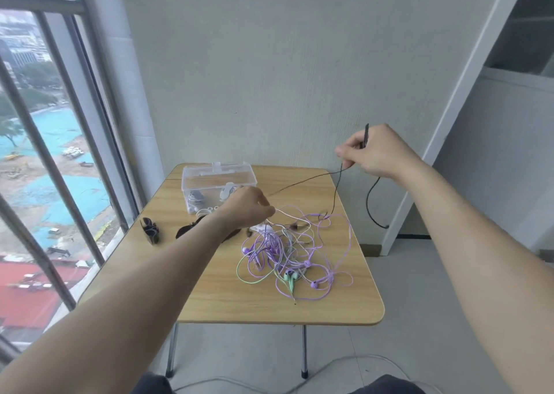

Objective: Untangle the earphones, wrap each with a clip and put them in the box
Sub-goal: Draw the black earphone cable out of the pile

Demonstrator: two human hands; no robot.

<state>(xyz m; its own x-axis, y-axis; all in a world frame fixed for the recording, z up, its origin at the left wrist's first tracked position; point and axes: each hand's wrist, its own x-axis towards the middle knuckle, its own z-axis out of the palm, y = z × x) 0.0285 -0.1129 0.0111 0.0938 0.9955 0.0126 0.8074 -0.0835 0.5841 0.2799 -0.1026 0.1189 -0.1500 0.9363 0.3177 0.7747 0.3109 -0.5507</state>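
A tangle of purple, green and white earphones [295, 254] lies on the wooden table [239, 303]. My right hand [374, 151] is raised above the table's far right corner and pinches a black earphone cord [302, 182]. That cord runs taut down to my left hand [247, 209], which grips it just above the pile, and a loop of it hangs off the table's right side. A clear plastic box [217, 184] stands at the far left of the table with wrapped earphones inside. Black clips [151, 230] lie left of my left forearm.
A barred window runs along the left side, close to the table's edge. A grey wall stands behind the table, and a white door frame [449, 109] rises to the right. A white cable [344, 363] lies on the floor below the table.
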